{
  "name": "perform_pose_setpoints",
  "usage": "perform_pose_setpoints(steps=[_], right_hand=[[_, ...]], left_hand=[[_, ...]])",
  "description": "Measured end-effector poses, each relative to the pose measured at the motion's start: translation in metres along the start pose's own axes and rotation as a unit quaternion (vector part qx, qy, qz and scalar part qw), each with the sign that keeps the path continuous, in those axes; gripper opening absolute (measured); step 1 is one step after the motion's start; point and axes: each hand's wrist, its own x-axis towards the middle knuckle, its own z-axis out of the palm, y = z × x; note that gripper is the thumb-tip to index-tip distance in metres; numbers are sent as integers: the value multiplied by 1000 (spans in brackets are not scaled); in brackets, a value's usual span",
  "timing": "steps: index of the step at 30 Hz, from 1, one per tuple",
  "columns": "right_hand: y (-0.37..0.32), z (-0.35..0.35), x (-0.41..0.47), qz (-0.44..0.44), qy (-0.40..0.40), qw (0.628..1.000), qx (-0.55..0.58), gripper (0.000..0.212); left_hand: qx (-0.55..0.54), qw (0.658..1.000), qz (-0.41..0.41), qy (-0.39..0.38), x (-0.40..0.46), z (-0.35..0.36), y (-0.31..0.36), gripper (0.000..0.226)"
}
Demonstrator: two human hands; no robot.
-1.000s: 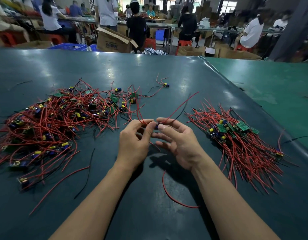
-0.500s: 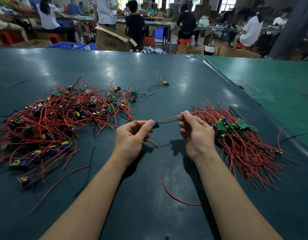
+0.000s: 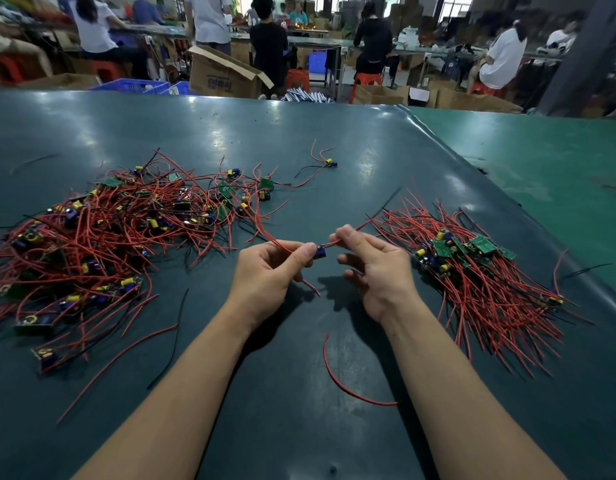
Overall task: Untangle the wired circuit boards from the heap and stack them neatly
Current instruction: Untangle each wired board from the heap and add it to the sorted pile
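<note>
While the small blue-capped circuit board [image 3: 319, 251] is pinched above the dark green counter [image 3: 299, 150] by the left hand [image 3: 265, 275], its red lead [image 3: 334, 242] held in right hand [image 3: 379, 268] fingers, the trailing wire could be snagged in the tangled red-wired heap [image 3: 119, 230], and neighbouring boards dragged out.

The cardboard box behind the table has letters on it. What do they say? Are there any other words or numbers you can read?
Open cardboard box: one dark printed word on its side, upside down and too blurred to read for sure.
Green circuit boards in the neat stack: any markings are too small to read.
Boards in the tangled heap: too small to read.
Nothing else readable.
</note>
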Motion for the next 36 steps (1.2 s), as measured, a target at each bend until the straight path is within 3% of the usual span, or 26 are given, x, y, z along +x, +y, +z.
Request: perform_pose_setpoints(steps=[4, 7, 10, 12, 14, 16, 19, 21, 25, 29, 31, 33, 35, 36], right_hand=[[-5, -10, 10, -52, 118, 987, 98, 10], [-4, -16, 18, -98, 196, 969, 112, 17], [2, -16, 21, -218, 260, 940, -35, 17], [7, -15, 20, -337, 270, 886, -171, 15], [9, -16, 21, -397, 270, 847, -228, 15], [10, -18, 23, -384, 260, 859, -218, 15], [5, -17, 25, -264, 236, 934, -41, 18], [1, -17, 25, -221, 236, 945, 43, 16], [0, -18, 22, -193, 219, 953, 78, 12], [8, -12, 20, -172, 161, 972, -5, 20], [15, -7, 17, -127, 75, 986, -81, 18], [19, -4, 11, -86, -4, 984, -154, 9], [17, -4, 10, -128, -1, 968, -215, 40], [13, -5, 10, -161, 13, 963, -216, 43]], left_hand=[[-20, 1000, -11, 4, 1, -1, 1, 11], [-23, 1000, -13, -7, 0, 0, 0, 11], [-23, 999, -15, -18, -1, 0, 0, 10], [-34, 999, -22, -16, 1, -2, -1, 10], [-47, 998, -27, -14, 2, -3, -1, 10], [-48, 998, -27, -11, 3, -3, -2, 11], [-53, 998, -29, -8, 3, -3, -2, 20], [-49, 998, -27, 0, 4, -2, -2, 20], [-46, 998, 0, 50, 5, 0, -3, 12], [-25, 992, 52, 114, 4, 2, -2, 28], [-46, 984, 66, 158, 6, 1, 1, 30], [-134, 972, 74, 179, 9, -1, 7, 24], [-211, 960, 56, 177, 10, -5, 11, 23], [-227, 958, 36, 174, 10, -7, 13, 25]])
